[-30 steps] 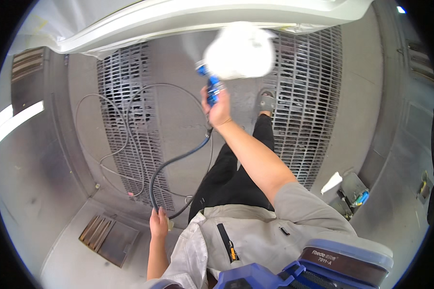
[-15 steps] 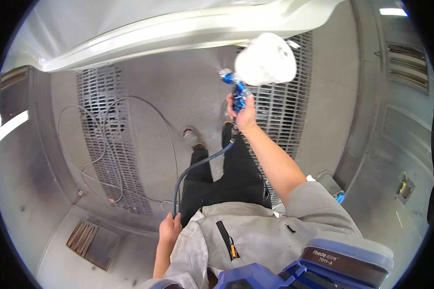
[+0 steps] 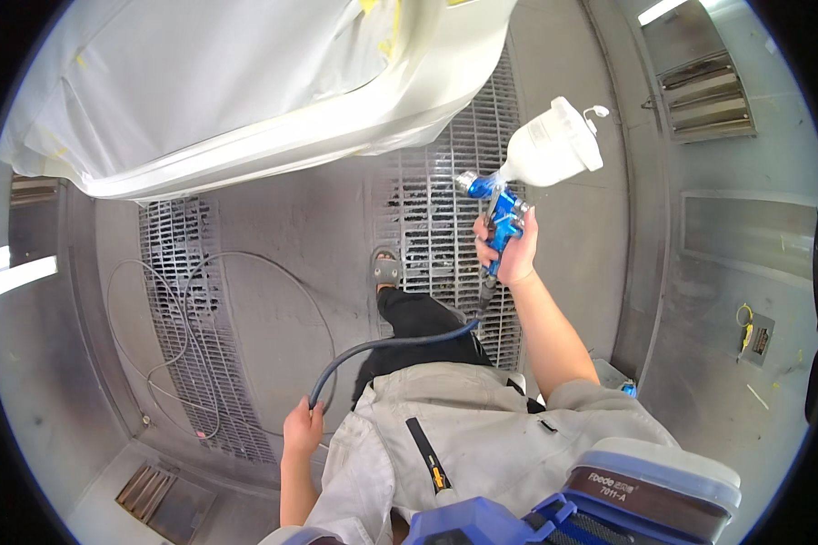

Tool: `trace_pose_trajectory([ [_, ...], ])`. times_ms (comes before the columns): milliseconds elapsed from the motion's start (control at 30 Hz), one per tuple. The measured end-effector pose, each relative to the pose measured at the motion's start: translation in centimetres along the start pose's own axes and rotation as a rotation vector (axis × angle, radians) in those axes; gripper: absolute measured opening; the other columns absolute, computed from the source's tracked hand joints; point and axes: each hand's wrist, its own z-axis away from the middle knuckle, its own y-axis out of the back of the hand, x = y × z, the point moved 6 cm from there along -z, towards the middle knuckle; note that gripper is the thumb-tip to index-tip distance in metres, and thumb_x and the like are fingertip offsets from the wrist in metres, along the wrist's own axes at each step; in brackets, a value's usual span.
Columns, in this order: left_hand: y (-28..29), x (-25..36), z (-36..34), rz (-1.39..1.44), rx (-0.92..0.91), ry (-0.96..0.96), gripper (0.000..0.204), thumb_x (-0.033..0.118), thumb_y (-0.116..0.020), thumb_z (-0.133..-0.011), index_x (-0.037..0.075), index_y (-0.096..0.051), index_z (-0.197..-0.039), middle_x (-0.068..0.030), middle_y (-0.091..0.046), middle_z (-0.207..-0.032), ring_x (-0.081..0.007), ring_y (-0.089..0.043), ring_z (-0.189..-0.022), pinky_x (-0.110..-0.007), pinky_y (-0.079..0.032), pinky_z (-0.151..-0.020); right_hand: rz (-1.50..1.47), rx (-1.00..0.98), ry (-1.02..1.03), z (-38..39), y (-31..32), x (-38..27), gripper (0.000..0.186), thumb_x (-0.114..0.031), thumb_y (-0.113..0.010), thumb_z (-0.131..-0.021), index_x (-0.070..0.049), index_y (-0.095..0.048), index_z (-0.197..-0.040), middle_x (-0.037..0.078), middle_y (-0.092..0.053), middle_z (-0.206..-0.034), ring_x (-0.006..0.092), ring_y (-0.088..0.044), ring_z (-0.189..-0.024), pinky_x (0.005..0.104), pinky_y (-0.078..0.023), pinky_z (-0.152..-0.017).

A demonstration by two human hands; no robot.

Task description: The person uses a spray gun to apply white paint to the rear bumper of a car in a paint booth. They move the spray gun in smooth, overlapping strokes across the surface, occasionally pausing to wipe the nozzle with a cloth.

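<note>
A blue spray gun (image 3: 503,216) with a white paint cup (image 3: 554,143) on top is gripped by my right hand (image 3: 513,247), fingers around its handle. Its nozzle points left toward a glossy white car bumper (image 3: 273,163), with a gap between them. From the bottom of the handle a dark air hose (image 3: 400,342) curves down to the left. My left hand (image 3: 304,427) is closed around that hose near my left side. White masking sheet (image 3: 218,82) and bits of yellow tape cover the body above the bumper.
Metal floor grates (image 3: 441,218) run along both sides of the floor. The rest of the hose (image 3: 311,295) lies in loops at the left. Metal walls carry a vent (image 3: 707,95) at the right. A small container (image 3: 609,374) stands by the right wall.
My right hand and the spray gun have moved right and down, away from the bumper, and the cup has tilted. My view has shifted rightward along the bumper. The left hand keeps the hose.
</note>
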Motion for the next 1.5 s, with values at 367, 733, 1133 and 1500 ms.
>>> trace_pose_trajectory([
  [367,-14.3,6.2,6.8,0.403,0.189,-0.005,0.041,0.038,-0.045,-0.107,0.002,-0.061,-0.095,-0.0218,-0.069,-0.086,-0.0425,-0.067,-0.084,-0.048,-0.051,-0.072,0.234,0.286,0.195,2.6,0.0,-10.4,0.073,-0.073,-0.027,-0.101,-0.008,-0.054,-0.085,0.004,-0.056,-0.070,0.0134,-0.040,-0.042,0.0317,-0.033,-0.039],
  [733,-14.3,15.9,8.4,0.392,0.310,-0.074,0.041,0.039,-0.046,-0.106,0.003,-0.062,-0.093,-0.0233,-0.068,-0.085,-0.0447,-0.065,-0.085,-0.050,-0.050,-0.073,0.448,0.125,0.473,0.2,-2.0,-18.8,0.053,-0.056,-0.035,-0.107,-0.007,-0.051,-0.119,0.003,-0.054,-0.077,0.0088,-0.040,-0.049,0.0253,-0.033,-0.040],
  [1133,-17.1,29.6,6.5,0.254,0.199,0.023,0.043,0.041,-0.045,-0.106,0.003,-0.062,-0.095,-0.0233,-0.067,-0.084,-0.0443,-0.064,-0.083,-0.049,-0.049,-0.074,0.412,-0.101,0.387,-4.2,2.3,-31.2,0.061,-0.056,-0.034,-0.108,-0.006,-0.051,-0.138,0.002,-0.053,-0.078,0.0073,-0.041,-0.046,0.0243,-0.032,-0.037],
  [1500,-21.4,36.2,9.2,0.513,0.355,0.089,0.038,0.036,-0.051,-0.105,0.002,-0.060,-0.093,-0.0216,-0.063,-0.077,-0.0377,-0.063,-0.074,-0.043,-0.049,-0.070,0.473,-0.508,-0.179,-7.0,-3.4,-33.4,0.068,-0.068,-0.031,-0.102,-0.005,-0.055,-0.095,0.005,-0.056,-0.075,0.0099,-0.041,-0.044,0.0272,-0.034,-0.038],
])
